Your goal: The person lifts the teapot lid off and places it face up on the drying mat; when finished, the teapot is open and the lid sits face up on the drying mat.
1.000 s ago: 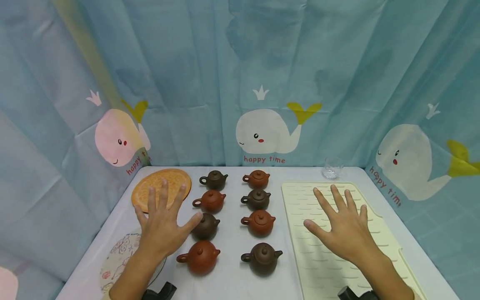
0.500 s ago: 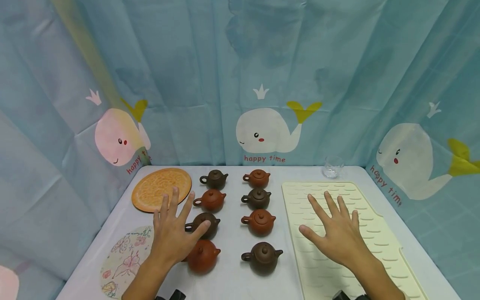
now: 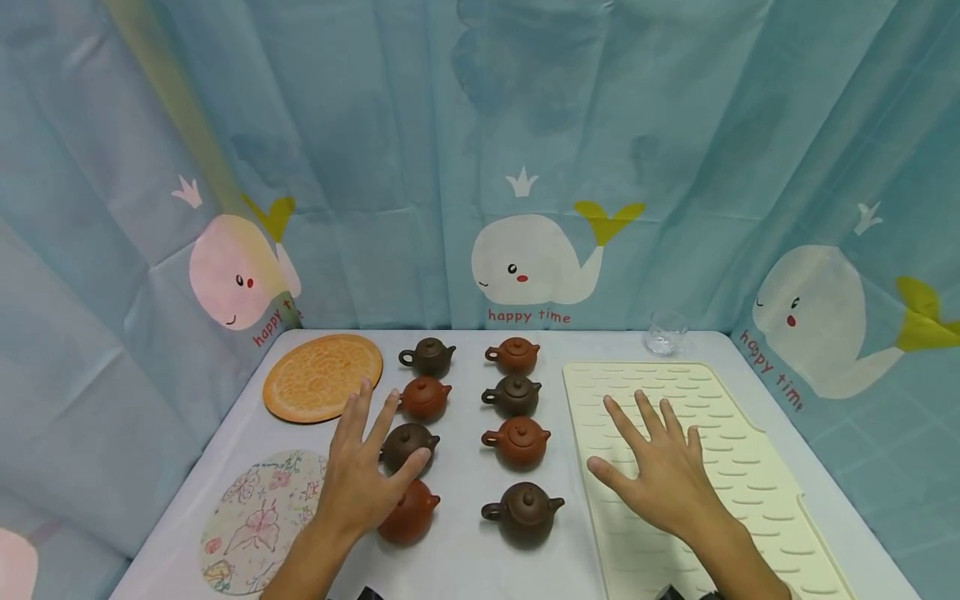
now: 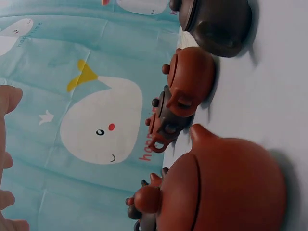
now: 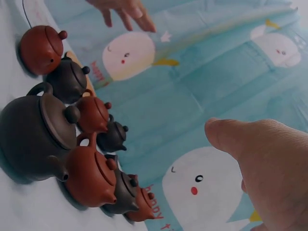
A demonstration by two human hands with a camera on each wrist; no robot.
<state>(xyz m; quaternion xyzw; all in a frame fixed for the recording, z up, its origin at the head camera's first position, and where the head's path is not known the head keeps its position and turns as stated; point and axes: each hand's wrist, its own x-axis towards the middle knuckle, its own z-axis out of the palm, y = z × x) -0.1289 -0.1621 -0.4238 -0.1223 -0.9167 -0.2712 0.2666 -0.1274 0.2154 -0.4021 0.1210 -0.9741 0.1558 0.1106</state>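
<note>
Small clay teapots stand in two columns, dark brown and reddish brown by turns. My left hand (image 3: pixel 358 479) hovers with fingers spread above the left column, overlapping its front reddish teapot (image 3: pixel 414 518) and the dark teapot (image 3: pixel 408 446) behind it in the head view. In the left wrist view that reddish teapot (image 4: pixel 236 187) looms close below, and fingertips (image 4: pixel 9 98) show at the left edge. Above a cream ribbed mat, my right hand (image 3: pixel 663 477) is spread too, holding nothing. The dark front teapot (image 3: pixel 527 512) of the right column lies to its left.
A round orange-patterned board (image 3: pixel 322 379) lies at the back left, with a flowered round mat (image 3: pixel 258 525) nearer. The cream mat (image 3: pixel 750 467) covers the table's right side. A clear glass cup (image 3: pixel 665 335) stands behind it. A blue whale-print curtain (image 3: pixel 375 167) encloses the table.
My left hand has moved right and nearer, from over the orange board and flowered mat toward the left column. My right hand has drifted left and slightly nearer. The teapots stay put.
</note>
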